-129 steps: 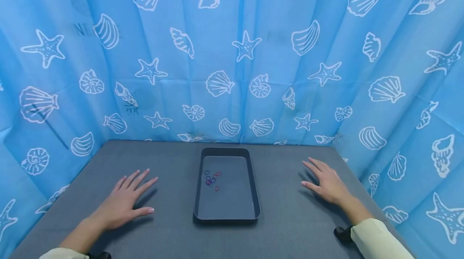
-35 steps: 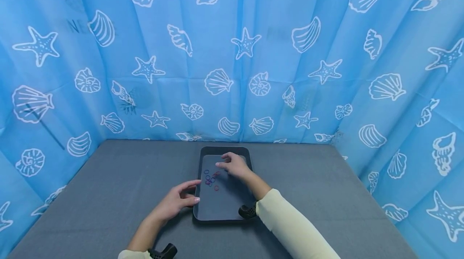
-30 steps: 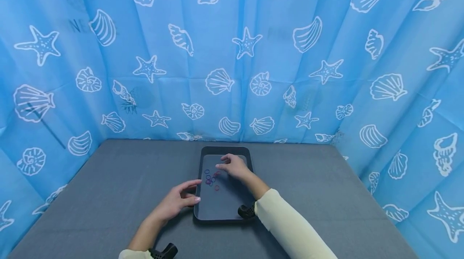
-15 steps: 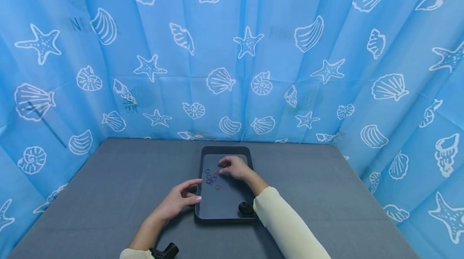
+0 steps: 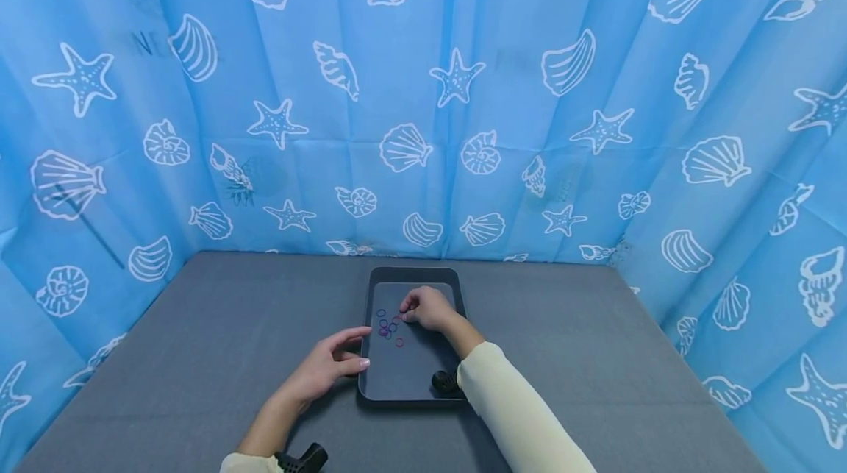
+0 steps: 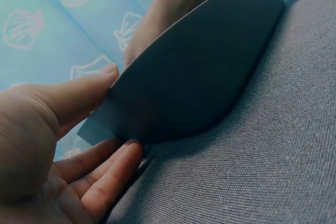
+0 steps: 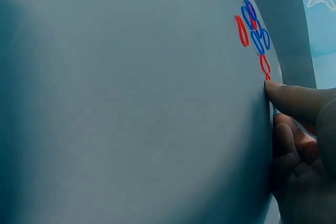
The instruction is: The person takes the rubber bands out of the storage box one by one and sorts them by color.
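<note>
Several small red, blue and purple rubber bands (image 5: 384, 330) lie in a loose cluster in the left half of a shallow dark grey tray (image 5: 410, 385). My right hand (image 5: 430, 309) is inside the tray, thumb and index finger brought together at a red rubber band (image 7: 268, 76) on the cluster's edge. In the right wrist view its thumb tip covers part of that band, while the index fingertip is hidden. My left hand (image 5: 320, 366) touches the tray's left side with relaxed fingers; in the left wrist view the thumb (image 6: 86, 95) meets the rim and other fingers rest low against the outer wall.
The tray stands on a grey cloth-covered table (image 5: 265, 296). A blue curtain (image 5: 423, 90) with white shells and starfish hangs along the table's back and sides. Black wrist devices (image 5: 304, 458) sit near both cream sleeves (image 5: 516, 407).
Both hands came from the table's sides to the tray. Over the last second my right hand lowered slightly toward the bands and its thumb and index finger closed together. My left hand stayed still.
</note>
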Available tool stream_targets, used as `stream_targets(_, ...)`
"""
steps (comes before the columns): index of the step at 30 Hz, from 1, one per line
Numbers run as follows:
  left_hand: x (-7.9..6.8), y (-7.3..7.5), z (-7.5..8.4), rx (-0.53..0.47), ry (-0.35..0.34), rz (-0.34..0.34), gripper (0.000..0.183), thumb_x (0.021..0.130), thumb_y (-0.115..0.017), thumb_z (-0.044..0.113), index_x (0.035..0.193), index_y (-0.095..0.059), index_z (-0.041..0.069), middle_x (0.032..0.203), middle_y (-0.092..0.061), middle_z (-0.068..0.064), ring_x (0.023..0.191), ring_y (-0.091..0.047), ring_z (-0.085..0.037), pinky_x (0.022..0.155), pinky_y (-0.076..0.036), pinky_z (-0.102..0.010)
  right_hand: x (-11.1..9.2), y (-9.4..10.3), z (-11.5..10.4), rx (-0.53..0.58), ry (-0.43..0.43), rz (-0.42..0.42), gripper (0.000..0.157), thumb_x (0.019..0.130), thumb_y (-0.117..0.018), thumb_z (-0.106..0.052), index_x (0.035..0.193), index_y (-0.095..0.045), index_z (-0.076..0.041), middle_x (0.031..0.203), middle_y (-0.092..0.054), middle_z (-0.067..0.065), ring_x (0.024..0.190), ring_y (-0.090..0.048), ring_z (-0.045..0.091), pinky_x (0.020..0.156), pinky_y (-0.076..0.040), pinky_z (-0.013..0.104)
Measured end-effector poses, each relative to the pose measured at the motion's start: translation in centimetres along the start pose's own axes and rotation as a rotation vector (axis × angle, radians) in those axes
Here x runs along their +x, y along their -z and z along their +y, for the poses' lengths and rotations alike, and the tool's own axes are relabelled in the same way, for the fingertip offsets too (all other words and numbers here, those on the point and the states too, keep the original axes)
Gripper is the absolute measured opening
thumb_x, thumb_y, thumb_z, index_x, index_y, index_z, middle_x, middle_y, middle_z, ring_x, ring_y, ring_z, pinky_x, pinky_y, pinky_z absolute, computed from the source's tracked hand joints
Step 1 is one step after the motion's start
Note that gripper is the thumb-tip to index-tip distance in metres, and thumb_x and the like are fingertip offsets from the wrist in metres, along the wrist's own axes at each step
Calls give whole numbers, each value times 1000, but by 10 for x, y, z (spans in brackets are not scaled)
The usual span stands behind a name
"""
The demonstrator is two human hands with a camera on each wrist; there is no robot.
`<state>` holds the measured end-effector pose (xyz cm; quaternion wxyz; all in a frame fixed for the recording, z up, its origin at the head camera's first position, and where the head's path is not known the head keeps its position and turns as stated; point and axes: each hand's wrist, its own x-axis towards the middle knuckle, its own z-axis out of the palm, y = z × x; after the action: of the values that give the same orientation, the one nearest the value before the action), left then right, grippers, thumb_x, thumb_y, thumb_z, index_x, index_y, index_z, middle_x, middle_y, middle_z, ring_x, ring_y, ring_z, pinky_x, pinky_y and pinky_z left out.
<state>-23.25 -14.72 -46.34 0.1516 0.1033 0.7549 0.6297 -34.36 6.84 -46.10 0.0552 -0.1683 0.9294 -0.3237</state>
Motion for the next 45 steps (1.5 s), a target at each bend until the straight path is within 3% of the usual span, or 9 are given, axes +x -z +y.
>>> stream_targets(4,-4,-1,6,-4,-4,-5,55,79,-62,19,129,-40,12,130,-32,-21,93,-53,-24,78,-44,-40,-2,1,-1,13,-17,-1,5,77,-64,-14,73,-61,-13,69,-56,-4,64,-51,12,57,-41,27)
stream_targets(15,5,2,-14,27,-16,12,55,78,-63,25,128,-42,21,130,-34,-17,93,-54,-22,79,-44,-39,-6,4,-3,38,-38,-38,11,81,-59,-14,71,-61,-12,68,-56,-1,61,-50,13,55,-40,27)
stream_targets(23,3,3,-12,29,-21,17,55,78,-63,22,128,-42,19,130,-34,-18,93,-54,-21,78,-45,-39,-5,5,-2,32,28,-33,10,82,-59,-12,72,-62,-10,69,-57,-1,61,-50,12,55,-41,26)
stream_targets(29,-3,-1,1,24,0,15,55,79,-63,19,129,-40,15,130,-33,-21,92,-54,-22,78,-45,-39,-5,8,1,66,48,-43,10,82,-58,-13,73,-62,-9,71,-57,-2,62,-49,12,56,-41,26)
stream_targets(34,4,1,-11,39,-11,25,54,78,-63,23,128,-42,20,130,-34,-18,92,-54,-20,78,-45,-38,-6,13,2,96,68,-68,10,83,-57,-12,76,-63,-7,73,-57,-1,63,-49,12,57,-40,25)
stream_targets(39,4,0,-12,63,-36,11,52,78,-63,24,127,-43,21,129,-35,-18,91,-54,-21,78,-45,-38,-9,20,1,146,66,-90,11,82,-58,-10,76,-63,-3,70,-57,1,60,-46,12,53,-39,25)
stream_targets(45,3,3,-13,53,-14,18,52,79,-62,25,127,-43,21,129,-35,-18,92,-54,-21,78,-44,-39,-13,30,-4,138,71,-96,10,82,-57,-10,76,-63,-4,70,-55,1,61,-47,13,54,-39,27)
